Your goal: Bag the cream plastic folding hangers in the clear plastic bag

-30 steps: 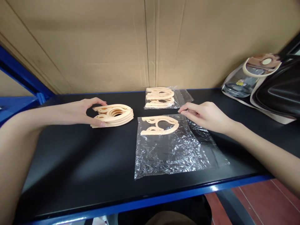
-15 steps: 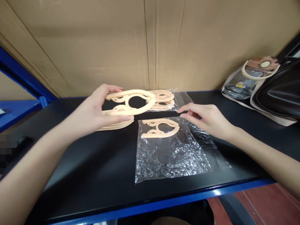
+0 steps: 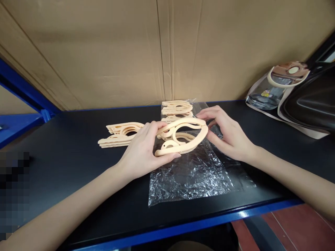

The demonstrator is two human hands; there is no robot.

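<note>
In my left hand (image 3: 146, 150) is a cream folding clothes hanger (image 3: 198, 139), folded flat, with the thumb below and the fingers above its open end. The hanger is tilted over a clear plastic bag (image 3: 185, 183). My right hand (image 3: 225, 136) has its thumb and fingers at the hanger's rounded end. Another cream hanger lies on the bag underneath, mostly covered by the held one. Left of my left hand is a stack of folded hangers (image 3: 115, 141), partly hidden by that hand.
Several hangers in clear wrapping (image 3: 178, 104) lie at the back, near the cardboard wall (image 3: 104, 52). A clear bottle with a strap (image 3: 267, 92) and a shiny black bag (image 3: 311, 104) stand at the right. A blue edge (image 3: 183, 226) borders the black shelf (image 3: 78, 195).
My left hand has carried the hanger rightward, from above the stack to above the plastic bag. My right hand has moved slightly and now meets the hanger's rounded end.
</note>
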